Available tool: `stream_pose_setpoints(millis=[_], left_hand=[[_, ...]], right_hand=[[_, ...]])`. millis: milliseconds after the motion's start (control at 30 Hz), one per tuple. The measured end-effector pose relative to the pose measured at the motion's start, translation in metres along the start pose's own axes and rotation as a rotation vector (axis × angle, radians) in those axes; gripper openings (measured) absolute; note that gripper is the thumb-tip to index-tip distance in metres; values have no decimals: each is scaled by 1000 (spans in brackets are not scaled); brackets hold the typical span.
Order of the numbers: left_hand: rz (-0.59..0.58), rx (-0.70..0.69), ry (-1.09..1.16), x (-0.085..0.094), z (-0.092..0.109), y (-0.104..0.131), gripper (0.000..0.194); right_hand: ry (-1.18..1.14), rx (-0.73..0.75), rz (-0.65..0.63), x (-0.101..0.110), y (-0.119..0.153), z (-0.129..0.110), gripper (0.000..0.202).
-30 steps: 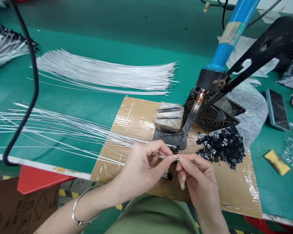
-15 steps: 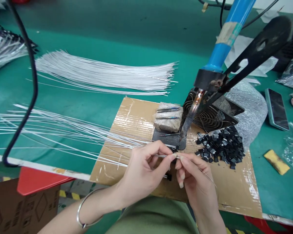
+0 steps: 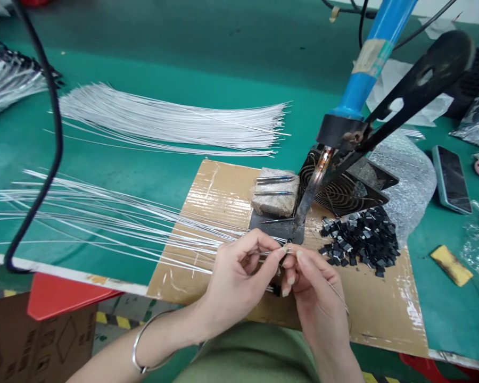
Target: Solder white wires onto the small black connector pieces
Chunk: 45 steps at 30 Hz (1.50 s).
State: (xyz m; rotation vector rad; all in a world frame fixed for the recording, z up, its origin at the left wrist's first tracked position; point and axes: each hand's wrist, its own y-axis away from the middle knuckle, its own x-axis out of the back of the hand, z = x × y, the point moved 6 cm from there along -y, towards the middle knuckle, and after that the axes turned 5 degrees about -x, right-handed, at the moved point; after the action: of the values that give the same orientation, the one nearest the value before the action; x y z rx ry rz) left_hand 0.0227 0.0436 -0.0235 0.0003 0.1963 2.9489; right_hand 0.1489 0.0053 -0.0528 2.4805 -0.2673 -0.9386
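While a thin strand (image 3: 337,292) is pinched by the right hand (image 3: 319,295), that hand is now brought slightly nearer the left hand (image 3: 233,282), by which a slender piece (image 3: 263,254) is gripped above the cardboard (image 3: 383,314) — apparently a fine adjustment.

A slim, pale wire (image 3: 265,254) is pinched between the thumb and forefinger of the left hand (image 3: 235,282), a short, straight stretch of it showing almost level in the hollow of the grip and pointing toward the right hand (image 3: 319,292). A fine, greyish strand (image 3: 337,292) trails from the right hand's fingers in a gentle curve past the outer side of that hand. Both are held over the cardboard sheet (image 3: 383,314), and the fingertips cover too much to tell whether they touch.
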Motion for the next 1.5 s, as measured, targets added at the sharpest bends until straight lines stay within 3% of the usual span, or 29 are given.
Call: stream_pose_setpoints(millis=[167, 433, 733, 1067, 1500], left_hand=[[61, 4, -61, 5, 1, -4, 12], [16, -16, -42, 3, 1, -3, 14], [18, -68, -61, 3, 8, -4, 15], [-11, -107, -198, 5, 8, -2, 18], [61, -91, -113, 2, 1, -1, 14]], right_hand=[[78, 58, 4, 7, 0, -2, 13], [214, 197, 52, 8, 3, -7, 4], [207, 166, 36, 7, 3, -8, 6], [172, -14, -44, 6, -4, -16, 13], [83, 22, 25, 5, -1, -8, 11]])
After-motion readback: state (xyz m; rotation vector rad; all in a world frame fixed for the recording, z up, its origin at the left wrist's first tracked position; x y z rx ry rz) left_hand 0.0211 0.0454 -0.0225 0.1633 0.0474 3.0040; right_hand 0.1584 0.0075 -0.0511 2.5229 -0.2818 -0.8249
